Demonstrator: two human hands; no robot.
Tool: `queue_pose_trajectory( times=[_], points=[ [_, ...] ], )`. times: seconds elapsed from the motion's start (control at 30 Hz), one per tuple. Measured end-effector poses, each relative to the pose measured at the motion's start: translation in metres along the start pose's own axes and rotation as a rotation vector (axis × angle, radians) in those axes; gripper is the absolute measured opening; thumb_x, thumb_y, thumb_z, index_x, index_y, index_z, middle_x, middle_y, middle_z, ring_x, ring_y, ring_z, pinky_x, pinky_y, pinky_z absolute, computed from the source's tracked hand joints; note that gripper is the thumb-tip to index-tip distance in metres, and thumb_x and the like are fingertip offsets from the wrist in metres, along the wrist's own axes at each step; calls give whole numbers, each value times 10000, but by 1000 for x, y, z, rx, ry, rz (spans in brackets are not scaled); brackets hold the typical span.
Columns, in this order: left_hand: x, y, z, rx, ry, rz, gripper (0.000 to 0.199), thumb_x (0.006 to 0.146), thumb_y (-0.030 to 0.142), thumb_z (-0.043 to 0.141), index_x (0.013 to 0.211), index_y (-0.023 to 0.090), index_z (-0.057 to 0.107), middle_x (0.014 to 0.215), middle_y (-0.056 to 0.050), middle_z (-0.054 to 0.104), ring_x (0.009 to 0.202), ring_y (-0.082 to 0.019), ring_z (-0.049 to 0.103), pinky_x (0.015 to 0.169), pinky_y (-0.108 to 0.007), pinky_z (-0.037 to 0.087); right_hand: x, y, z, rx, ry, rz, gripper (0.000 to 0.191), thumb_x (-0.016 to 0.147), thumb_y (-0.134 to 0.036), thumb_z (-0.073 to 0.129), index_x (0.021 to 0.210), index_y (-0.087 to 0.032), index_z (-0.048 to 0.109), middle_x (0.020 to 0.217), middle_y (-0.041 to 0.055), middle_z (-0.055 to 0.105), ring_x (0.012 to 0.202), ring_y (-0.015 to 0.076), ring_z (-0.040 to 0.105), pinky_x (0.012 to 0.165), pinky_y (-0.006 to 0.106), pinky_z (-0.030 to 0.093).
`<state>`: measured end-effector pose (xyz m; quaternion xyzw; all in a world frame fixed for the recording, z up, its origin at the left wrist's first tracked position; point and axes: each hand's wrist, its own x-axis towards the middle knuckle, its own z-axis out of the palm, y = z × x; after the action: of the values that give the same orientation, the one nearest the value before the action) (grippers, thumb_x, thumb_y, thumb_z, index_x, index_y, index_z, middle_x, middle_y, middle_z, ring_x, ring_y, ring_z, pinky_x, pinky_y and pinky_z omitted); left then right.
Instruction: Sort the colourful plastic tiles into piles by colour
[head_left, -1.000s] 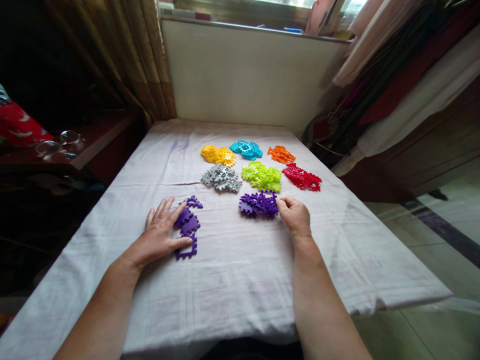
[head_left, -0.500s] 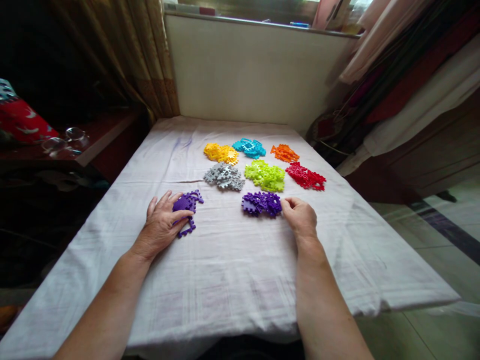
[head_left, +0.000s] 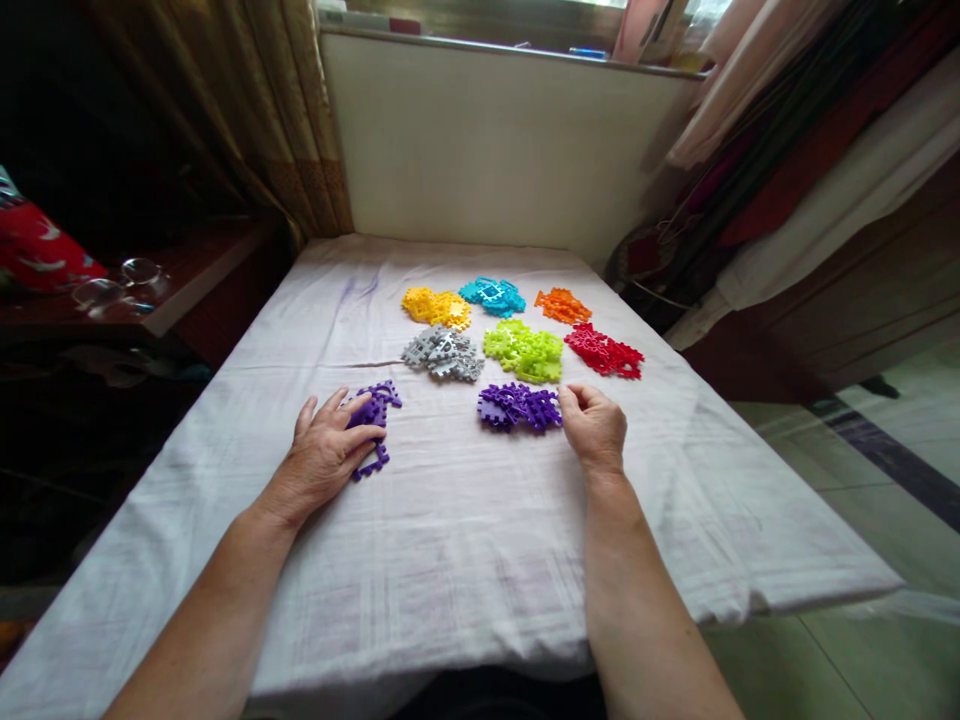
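Observation:
My left hand (head_left: 330, 442) lies with its fingers spread over a few flat purple interlocking pieces (head_left: 381, 398), which it partly covers. One of those pieces looks like an open frame. To the right is a heaped pile of purple toothed building pieces (head_left: 519, 408). Against the right end of that pile, my right hand (head_left: 595, 425) is closed, thumb and fingers pinched together. Whatever sits between those fingertips is hidden or too small to name.
Behind the purple pile lie grey (head_left: 442, 354), lime green (head_left: 523, 350) and red pieces (head_left: 604, 350). Yellow (head_left: 436, 307), blue (head_left: 493, 296) and orange piles (head_left: 563, 304) are farther back. A pale cloth (head_left: 450, 570) covers the table; glasses (head_left: 97, 294) rest on a side cabinet.
The whole scene has shifted slightly left as the head view turned. Both hands keep nearly the same places beside the purple pieces.

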<state>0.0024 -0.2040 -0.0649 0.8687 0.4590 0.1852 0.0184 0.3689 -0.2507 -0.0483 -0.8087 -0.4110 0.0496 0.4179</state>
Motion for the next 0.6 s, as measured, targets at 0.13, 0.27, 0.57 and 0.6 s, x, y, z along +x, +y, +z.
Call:
queue_pose_trajectory(
  times=[0.13, 0.27, 0.57, 0.6],
  points=[
    [0, 2, -1, -17, -8, 2, 203, 870, 305, 560, 933, 332, 751, 1395, -27, 601, 1415, -328, 389, 1158, -623, 171, -6, -6, 3, 80, 21, -66, 353, 792, -475, 530, 809, -195, 744, 725, 56, 734, 679, 204, 645, 700, 296, 481],
    [0, 5, -3, -73, 6, 3, 220, 894, 314, 509, 953, 296, 720, 1381, -37, 612, 1419, -313, 389, 1160, -610, 188, -19, -19, 9, 184, 13, -256, 345, 843, -465, 514, 798, -200, 730, 773, 60, 737, 666, 182, 633, 705, 289, 501],
    [7, 36, 5, -302, 243, 57, 205, 937, 358, 511, 987, 220, 654, 916, -41, 747, 869, -183, 699, 894, -351, 532, -69, -50, 41, 277, -360, -697, 206, 917, -300, 540, 893, -211, 725, 754, 31, 715, 643, 136, 626, 679, 245, 478],
    [7, 40, 7, -321, 269, 65, 190, 936, 345, 521, 988, 218, 652, 904, -38, 746, 856, -177, 700, 847, -323, 547, -73, -52, 44, 267, -401, -712, 192, 913, -302, 561, 940, -207, 726, 769, 30, 719, 632, 131, 619, 676, 243, 476]
  ],
)
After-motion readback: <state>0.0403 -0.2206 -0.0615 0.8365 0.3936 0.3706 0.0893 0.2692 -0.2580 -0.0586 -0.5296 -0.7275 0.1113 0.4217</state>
